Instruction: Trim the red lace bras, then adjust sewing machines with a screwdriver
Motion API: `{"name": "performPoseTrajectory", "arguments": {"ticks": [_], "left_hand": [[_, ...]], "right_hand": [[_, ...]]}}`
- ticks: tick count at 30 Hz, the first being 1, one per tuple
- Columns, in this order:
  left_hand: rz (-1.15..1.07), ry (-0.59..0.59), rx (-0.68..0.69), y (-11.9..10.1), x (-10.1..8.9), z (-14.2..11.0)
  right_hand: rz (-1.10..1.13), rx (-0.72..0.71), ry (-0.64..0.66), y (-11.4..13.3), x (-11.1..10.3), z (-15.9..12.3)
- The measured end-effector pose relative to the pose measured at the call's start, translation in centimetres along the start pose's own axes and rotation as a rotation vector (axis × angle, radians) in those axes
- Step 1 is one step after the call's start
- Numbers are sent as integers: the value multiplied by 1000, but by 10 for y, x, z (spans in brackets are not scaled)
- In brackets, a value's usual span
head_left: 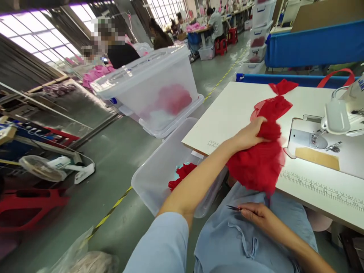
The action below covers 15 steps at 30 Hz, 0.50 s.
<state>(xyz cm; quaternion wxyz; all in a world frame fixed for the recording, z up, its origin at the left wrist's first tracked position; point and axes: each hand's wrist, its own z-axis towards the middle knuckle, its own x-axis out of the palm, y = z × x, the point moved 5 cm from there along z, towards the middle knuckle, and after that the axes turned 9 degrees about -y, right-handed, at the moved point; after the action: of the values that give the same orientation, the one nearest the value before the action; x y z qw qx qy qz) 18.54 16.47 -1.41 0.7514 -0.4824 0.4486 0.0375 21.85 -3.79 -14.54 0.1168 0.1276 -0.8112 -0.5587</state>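
Observation:
My left hand [250,134] is closed around a bunched red ruffled garment [256,167], which hangs over the near left edge of the sewing table [218,117]. Its upper part spreads above my fingers, over the white tabletop. Low over my lap, my right hand [257,216] holds small dark thread snips [233,207], their tips pointing left. Below my left forearm an open clear plastic bin [153,178] contains more red ruffled fabric [184,173] and something pale turquoise. The sewing machine [337,115] is at the right, with its needle area apart from the garment.
A lidded clear bin [170,87] with red and pale cloth inside stands beyond the open bin. A fan [45,168] and a red stool [31,208] are on the left. Blue cloth panels [313,45] border the table's far side. Several people sit working farther back.

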Motion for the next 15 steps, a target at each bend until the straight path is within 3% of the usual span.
{"name": "performPoseTrajectory", "arguments": {"ticks": [3,6,8,10,12,15], "left_hand": [[351,-94,-248,33,21,16],[513,-141,-327,34,18,-14],[450,-58,-286,22,15,-50],[250,58,-218,8,17,-95],[14,157,-264,2,22,-145],[-103,250,-352,4,27,-208]], "right_hand": [[-61,9,21,10,-11,-12],[-17,-10,106,30,-26,-27],[25,-60,207,46,-35,-34],[129,-103,234,55,-43,-36],[285,-77,135,53,-49,-31],[333,93,-68,30,-46,-19]]}}
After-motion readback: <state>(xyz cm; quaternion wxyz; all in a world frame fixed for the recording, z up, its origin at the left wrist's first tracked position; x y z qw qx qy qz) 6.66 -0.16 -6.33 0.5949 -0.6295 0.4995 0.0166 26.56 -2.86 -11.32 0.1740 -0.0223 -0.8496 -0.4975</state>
